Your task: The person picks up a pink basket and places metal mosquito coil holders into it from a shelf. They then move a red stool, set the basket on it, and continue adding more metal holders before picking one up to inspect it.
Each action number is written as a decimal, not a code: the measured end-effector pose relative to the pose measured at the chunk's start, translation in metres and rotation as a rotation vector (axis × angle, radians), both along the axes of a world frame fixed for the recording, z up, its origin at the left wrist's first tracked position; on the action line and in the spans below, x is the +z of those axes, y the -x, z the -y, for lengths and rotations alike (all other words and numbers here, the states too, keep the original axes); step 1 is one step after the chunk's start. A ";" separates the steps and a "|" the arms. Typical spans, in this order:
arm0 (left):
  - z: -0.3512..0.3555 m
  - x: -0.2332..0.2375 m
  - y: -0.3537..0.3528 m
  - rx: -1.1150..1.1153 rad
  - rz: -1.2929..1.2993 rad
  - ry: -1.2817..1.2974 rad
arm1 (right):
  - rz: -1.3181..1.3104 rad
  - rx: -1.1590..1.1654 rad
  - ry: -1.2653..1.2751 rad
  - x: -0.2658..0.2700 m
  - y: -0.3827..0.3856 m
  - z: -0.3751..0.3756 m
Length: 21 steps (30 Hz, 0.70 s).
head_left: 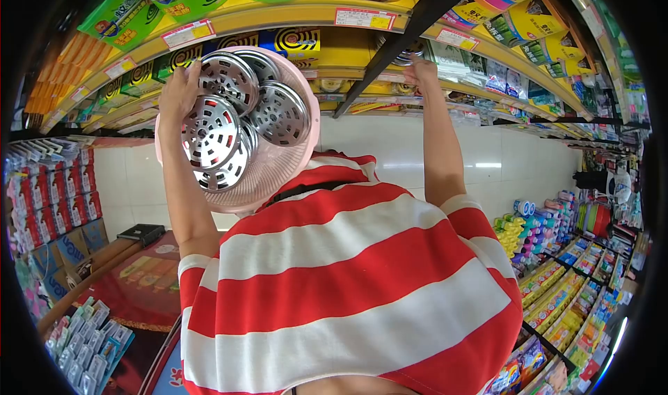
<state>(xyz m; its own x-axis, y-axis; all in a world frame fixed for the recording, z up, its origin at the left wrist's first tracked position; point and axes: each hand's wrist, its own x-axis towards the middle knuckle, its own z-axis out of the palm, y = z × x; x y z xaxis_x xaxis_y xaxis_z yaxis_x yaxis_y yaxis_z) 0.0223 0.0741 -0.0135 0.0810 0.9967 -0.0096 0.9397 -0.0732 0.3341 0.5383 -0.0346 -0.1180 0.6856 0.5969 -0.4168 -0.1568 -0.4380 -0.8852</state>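
Note:
A round pink plastic basket [296, 172] is tilted at the left, in front of the shelves. Several shiny metal mosquito coil holders [278, 114] with slotted lids lie in it, overlapping. My left hand [179, 92] is closed at the basket's left rim, its fingertips close to the holders; my forearm hides part of that side. Farther right, my right hand [422, 73] reaches into the shelf beyond a black upright. Its fingers are curled at the edge of another round metal coil holder [412, 51], which is partly hidden by the upright.
Yellow shelves [362, 19] with price tags and boxed mosquito coils [296, 41] run across the front. The black shelf upright [393, 47] stands between my hands. Stocked goods [557, 283] fill the right side. A dark red table [149, 283] is at the lower left.

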 end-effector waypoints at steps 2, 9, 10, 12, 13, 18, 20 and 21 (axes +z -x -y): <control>0.003 0.003 -0.001 -0.003 0.007 0.001 | -0.050 -0.076 0.030 -0.006 -0.003 -0.009; 0.006 0.004 0.001 0.032 0.012 0.013 | -0.064 -0.154 0.059 -0.018 -0.023 -0.029; 0.006 0.004 0.002 0.031 0.011 0.012 | -0.091 -0.170 0.044 -0.018 -0.025 -0.030; 0.006 0.004 0.002 0.031 0.008 0.009 | -0.146 -0.200 0.013 -0.016 -0.028 -0.031; 0.006 0.004 0.002 0.031 0.009 0.000 | -0.144 -0.210 -0.039 -0.014 -0.028 -0.030; -0.001 -0.004 0.003 0.010 0.037 -0.040 | -0.166 -0.251 -0.343 -0.015 -0.030 -0.022; -0.002 -0.002 0.001 0.005 0.022 -0.044 | -0.100 -0.284 -0.403 -0.010 -0.026 -0.014; -0.002 -0.001 -0.001 0.006 0.012 -0.047 | -0.070 -0.298 -0.432 -0.005 -0.024 -0.007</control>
<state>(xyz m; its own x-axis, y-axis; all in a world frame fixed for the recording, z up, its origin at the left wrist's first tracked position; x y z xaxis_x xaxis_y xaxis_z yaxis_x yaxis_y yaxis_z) 0.0229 0.0757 -0.0143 0.0750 0.9965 0.0377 0.9360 -0.0834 0.3420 0.5619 -0.0272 -0.1227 0.8311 0.5079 -0.2265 -0.2839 0.0372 -0.9581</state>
